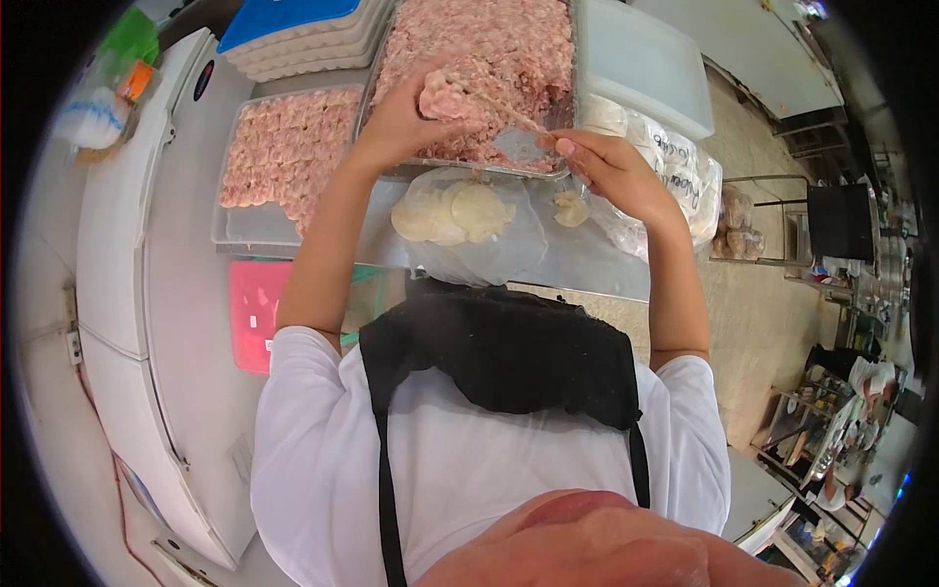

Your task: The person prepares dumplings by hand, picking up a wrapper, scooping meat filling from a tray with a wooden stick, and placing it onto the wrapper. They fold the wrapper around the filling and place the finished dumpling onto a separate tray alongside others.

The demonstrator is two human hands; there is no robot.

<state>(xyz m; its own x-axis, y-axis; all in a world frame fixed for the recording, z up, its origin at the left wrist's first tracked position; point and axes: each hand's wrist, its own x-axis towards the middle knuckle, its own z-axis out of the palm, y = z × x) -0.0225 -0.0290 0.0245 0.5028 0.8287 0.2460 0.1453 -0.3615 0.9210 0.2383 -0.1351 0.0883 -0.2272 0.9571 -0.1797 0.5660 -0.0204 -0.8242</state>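
My left hand (406,122) is curled around a dumpling (448,96) heaped with pink ground meat, held over the big tray. In my right hand (608,164), thumb and fingers pinch a thin meat-smeared stick-like spreader (523,119), which points toward the dumpling; its exact kind is hard to make out. Beneath both hands lies the large tray (370,90) of ground meat (479,34), its bottom showing near the front right. Closer to me, round pale wrappers (455,212) rest on a clear plastic bag (528,235). A small crumpled wrapper (570,208) lies right of them.
Rows of formed dumplings (289,147) fill a tray (256,233) on the left. Stacked white trays with a blue lid (284,22) stand behind it. On the right are a translucent container (646,64) and wrapped packs (675,171). A white freezer (112,245) stands at left.
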